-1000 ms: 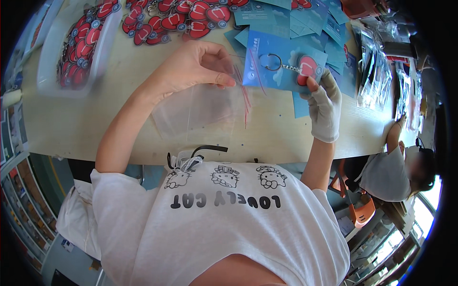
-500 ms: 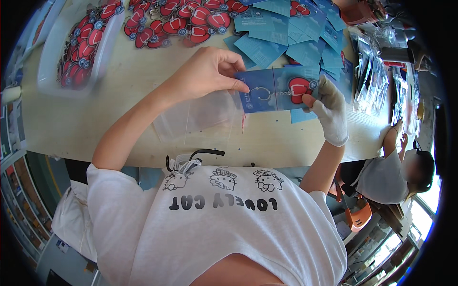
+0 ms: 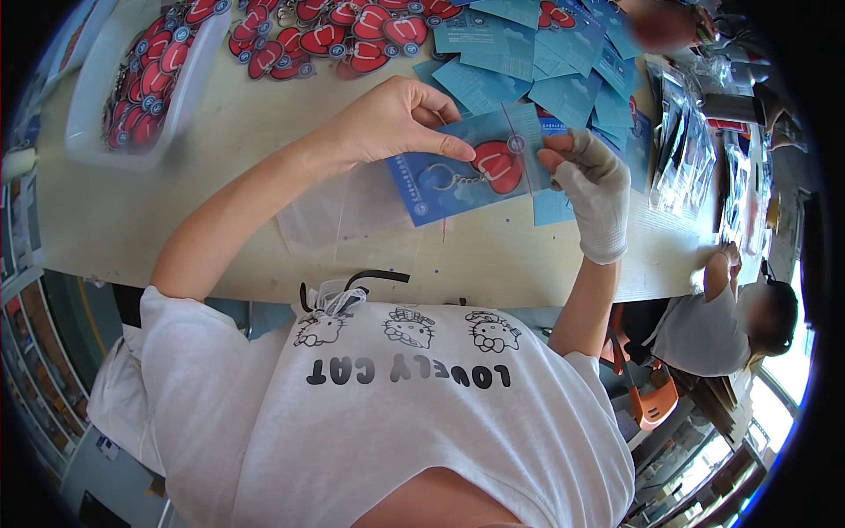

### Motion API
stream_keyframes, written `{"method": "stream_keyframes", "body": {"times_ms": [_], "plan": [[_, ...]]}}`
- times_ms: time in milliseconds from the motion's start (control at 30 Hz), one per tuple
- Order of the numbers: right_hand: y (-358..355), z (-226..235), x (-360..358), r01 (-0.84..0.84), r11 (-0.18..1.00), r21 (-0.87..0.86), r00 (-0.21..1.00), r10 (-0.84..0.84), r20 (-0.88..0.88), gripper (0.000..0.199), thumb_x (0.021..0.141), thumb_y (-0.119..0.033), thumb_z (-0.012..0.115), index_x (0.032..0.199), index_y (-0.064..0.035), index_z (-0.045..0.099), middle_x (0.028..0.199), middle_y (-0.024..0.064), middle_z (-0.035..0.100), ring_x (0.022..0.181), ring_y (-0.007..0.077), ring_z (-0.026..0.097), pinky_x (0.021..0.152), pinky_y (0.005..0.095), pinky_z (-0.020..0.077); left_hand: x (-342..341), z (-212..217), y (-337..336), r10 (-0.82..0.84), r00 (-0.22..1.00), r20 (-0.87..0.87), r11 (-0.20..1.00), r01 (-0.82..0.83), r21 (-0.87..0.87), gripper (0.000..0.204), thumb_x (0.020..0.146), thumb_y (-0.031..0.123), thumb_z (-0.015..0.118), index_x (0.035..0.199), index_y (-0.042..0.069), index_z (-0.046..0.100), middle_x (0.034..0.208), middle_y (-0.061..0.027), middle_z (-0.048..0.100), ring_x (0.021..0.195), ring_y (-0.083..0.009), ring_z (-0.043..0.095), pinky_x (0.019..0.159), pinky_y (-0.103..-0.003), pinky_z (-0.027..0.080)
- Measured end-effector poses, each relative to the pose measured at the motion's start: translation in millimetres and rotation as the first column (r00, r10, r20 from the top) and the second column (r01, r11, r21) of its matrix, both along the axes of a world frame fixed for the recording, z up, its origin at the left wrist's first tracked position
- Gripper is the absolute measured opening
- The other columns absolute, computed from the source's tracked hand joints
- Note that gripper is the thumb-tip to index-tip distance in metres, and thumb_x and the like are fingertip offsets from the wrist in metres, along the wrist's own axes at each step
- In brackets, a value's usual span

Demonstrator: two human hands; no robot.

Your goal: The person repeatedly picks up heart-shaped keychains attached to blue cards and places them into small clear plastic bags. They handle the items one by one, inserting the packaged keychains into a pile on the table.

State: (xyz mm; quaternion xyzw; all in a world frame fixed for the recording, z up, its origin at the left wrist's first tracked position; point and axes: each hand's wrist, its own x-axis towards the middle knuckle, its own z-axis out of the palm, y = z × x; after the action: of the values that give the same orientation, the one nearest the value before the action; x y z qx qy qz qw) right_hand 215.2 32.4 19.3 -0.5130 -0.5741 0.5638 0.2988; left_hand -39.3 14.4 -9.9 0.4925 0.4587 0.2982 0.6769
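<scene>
At the far left we see a translucent plastic tub (image 3: 84,123) full of red charms, its raised walls presumably there to keep them together. Beside it, loose red key-ring charms (image 3: 352,35) lie in a heap on the pale wooden table (image 3: 114,216). Nearer us, flat clear plastic bags (image 3: 321,220) rest partly under the left forearm, probably for easy reach.

Our bare left hand (image 3: 400,128) grips a blue printed card (image 3: 466,183), thumb across its face and the other fingers partly hidden behind, which we think steadies it. The card is raised in front of us, tilted, and seems to sit inside a clear bag with a red line (image 3: 520,145) near its right end. A red rounded charm on a silver chain (image 3: 500,169) lies against the card.

Our right hand (image 3: 550,153), in a white glove with bare fingertips, has thumb and forefinger close together at the right edge; we cannot tell whether they pinch it. Behind, blue-green cards (image 3: 563,99) overlap, and glossy clear packets (image 3: 682,145) lie farther right.
</scene>
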Motion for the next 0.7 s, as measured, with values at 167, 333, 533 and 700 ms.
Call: {"method": "stream_keyframes", "body": {"times_ms": [167, 333, 533, 700], "plan": [[-5.6, -12.0, -4.9, -0.165, 0.972, -0.166, 0.984, 0.15, -0.099, 0.019, 0.079, 0.005, 0.055, 0.096, 0.0057, 0.062, 0.092, 0.0076, 0.065, 0.087, 0.0164, 0.067, 0.076, 0.0238, 0.05, 11.6, -7.6, 1.8, -0.109, 0.992, 0.059, 0.993, 0.106, 0.055, 0.02, 0.075, 0.009, 0.079, 0.088, -0.002, 0.067, 0.081, -0.003, 0.069, 0.072, -0.0038, 0.06, 0.067, -0.019, 0.047], [-2.1, -14.1, -3.5, -0.346, 0.937, -0.037, 0.932, 0.348, 0.098, 0.01, 0.08, 0.001, 0.061, 0.09, -0.0017, 0.062, 0.087, 0.0019, 0.057, 0.089, 0.0108, 0.061, 0.074, 0.0252, 0.0481, 19.6, -5.5, 6.3, -0.19, 0.981, -0.037, 0.977, 0.193, 0.096, 0.02, 0.076, 0.013, 0.078, 0.086, -0.001, 0.067, 0.078, -0.0009, 0.068, 0.069, -0.0025, 0.057, 0.064, -0.019, 0.044], [-15.6, -14.3, 17.7, -0.24, 0.93, -0.278, 0.897, 0.103, -0.431, 0.035, 0.081, -0.006, 0.07, 0.112, -0.0011, 0.055, 0.104, 0.008, 0.059, 0.095, 0.0133, 0.059, 0.077, 0.0274, 0.0472, 27.3, 15.0, 12.6, -0.273, 0.944, -0.183, 0.939, 0.303, 0.165, 0.02, 0.077, 0.014, 0.076, 0.083, -0.002, 0.066, 0.075, -0.0018, 0.067, 0.069, -0.0023, 0.055, 0.065, -0.02, 0.043], [-31.8, -14.8, 42.2, -0.12, 0.965, -0.234, 0.992, 0.123, -0.001, 0.025, 0.085, -0.01, 0.061, 0.107, 0.0029, 0.058, 0.096, 0.01, 0.065, 0.083, 0.014, 0.062, 0.067, 0.0247, 0.049, 59.6, 9.9, 20.5, -0.086, 0.95, -0.299, 0.86, 0.223, 0.46, 0.023, 0.077, 0.015, 0.076, 0.091, 0.0, 0.064, 0.079, -0.0042, 0.066, 0.077, -0.0073, 0.06, 0.07, -0.023, 0.045]]}}
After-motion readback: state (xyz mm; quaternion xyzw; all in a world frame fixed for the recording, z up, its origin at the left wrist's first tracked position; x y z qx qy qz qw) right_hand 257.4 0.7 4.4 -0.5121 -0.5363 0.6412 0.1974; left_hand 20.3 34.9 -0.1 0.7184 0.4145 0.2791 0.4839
